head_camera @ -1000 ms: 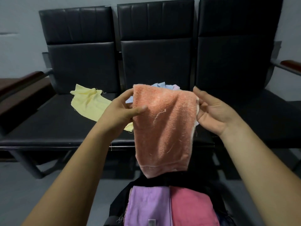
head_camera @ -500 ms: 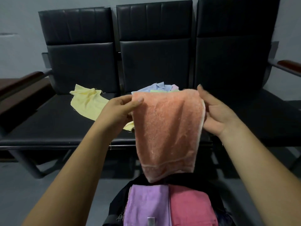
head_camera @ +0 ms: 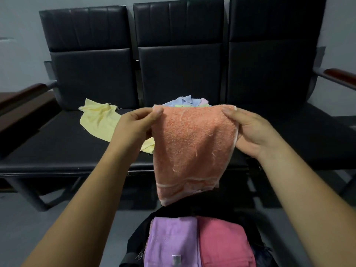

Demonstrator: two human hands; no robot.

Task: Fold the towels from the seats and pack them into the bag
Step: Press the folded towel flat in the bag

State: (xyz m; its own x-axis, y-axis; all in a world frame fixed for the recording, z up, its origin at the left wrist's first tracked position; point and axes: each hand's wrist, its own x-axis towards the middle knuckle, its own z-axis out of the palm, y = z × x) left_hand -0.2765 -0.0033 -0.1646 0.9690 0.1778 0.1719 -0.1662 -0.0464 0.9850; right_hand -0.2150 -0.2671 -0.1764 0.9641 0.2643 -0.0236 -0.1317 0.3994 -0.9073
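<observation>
Both forearms are bare, as are the left hand (head_camera: 134,128) and right hand (head_camera: 252,132).

Orange towel (head_camera: 192,147) pinched by left hand (head_camera: 134,128) and right hand (head_camera: 250,132), above black bag (head_camera: 138,236)

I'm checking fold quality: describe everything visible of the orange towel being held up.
The orange terry-cloth towel looks fuzzy, with loose threads and a paler woven band near its bottom hem. It seems folded double and hangs in the air, its lower end above the open black bag. The left hand pinches its top left corner; the right hand grips its top right edge.
</observation>
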